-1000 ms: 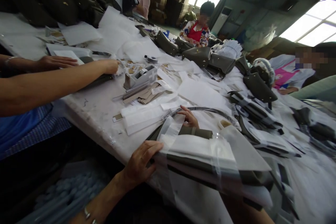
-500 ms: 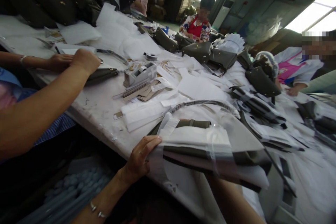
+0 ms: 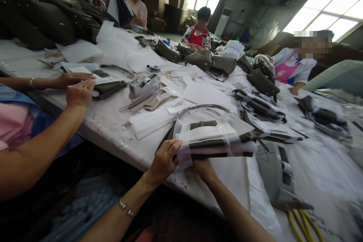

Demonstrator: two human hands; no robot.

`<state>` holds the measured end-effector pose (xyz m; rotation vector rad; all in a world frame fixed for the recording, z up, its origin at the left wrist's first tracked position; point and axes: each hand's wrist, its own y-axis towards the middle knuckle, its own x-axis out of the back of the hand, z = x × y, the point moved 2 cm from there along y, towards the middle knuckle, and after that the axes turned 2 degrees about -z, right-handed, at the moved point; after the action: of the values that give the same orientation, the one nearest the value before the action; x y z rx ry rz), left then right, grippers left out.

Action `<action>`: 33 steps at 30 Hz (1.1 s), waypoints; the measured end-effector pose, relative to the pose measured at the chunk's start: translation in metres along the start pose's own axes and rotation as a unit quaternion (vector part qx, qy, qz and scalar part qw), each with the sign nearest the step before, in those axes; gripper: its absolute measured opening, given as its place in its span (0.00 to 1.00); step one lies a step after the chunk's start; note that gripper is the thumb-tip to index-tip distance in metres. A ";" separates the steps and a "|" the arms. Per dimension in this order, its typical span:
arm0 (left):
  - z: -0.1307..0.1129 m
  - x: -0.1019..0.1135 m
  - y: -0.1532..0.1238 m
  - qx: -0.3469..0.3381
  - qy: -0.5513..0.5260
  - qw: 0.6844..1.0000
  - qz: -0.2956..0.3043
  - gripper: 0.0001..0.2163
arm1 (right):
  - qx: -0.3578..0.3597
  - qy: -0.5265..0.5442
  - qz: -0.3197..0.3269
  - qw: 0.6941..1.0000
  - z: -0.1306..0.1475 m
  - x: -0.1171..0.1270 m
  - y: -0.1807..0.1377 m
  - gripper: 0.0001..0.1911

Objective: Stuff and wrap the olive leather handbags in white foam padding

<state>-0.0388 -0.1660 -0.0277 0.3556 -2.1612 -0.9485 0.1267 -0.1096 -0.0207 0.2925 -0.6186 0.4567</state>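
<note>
A flat olive-green bag wrapped in white paper and clear film (image 3: pixel 215 140) lies at the near edge of the table. My left hand (image 3: pixel 164 159) grips its left corner, fingers curled over the wrapping. My right hand (image 3: pixel 204 168) holds the bag's near edge from below, and its fingertips are tucked out of sight under the bag. A dark strap (image 3: pixel 198 109) arcs over the table just behind the bag.
To the left, a co-worker's hands (image 3: pixel 79 90) press on another olive bag (image 3: pixel 109 87). A grey tape dispenser (image 3: pixel 144 85) stands mid-table among paper sheets and card pieces. More bags (image 3: pixel 262 81) and several seated people line the far side. Yellow cords (image 3: pixel 300 225) lie at the lower right.
My right hand left the far side of the bag and came under its near edge. The bag was pulled closer and folded flatter. The co-worker's arm drew back to the left.
</note>
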 end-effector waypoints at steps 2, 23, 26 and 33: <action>-0.002 -0.002 0.001 -0.010 0.011 1.000 0.026 0.18 | -0.080 0.083 0.012 0.993 -0.001 -0.007 -0.015 0.14; -0.014 -0.039 0.010 -0.115 0.013 0.982 0.153 0.17 | -0.276 0.188 0.170 0.927 0.040 0.070 -0.078 0.16; -0.013 -0.040 0.009 -0.120 0.018 0.983 0.140 0.17 | -0.217 0.103 0.009 0.971 0.019 0.113 -0.011 0.17; -0.015 -0.037 0.011 -0.108 0.017 0.986 0.126 0.22 | -0.185 -0.109 -0.209 0.954 -0.041 0.130 0.130 0.34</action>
<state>-0.0015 -0.1475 -0.0320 -0.0083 -1.9912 -1.0099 0.1765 0.0603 0.0441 0.1089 -0.8191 -0.1037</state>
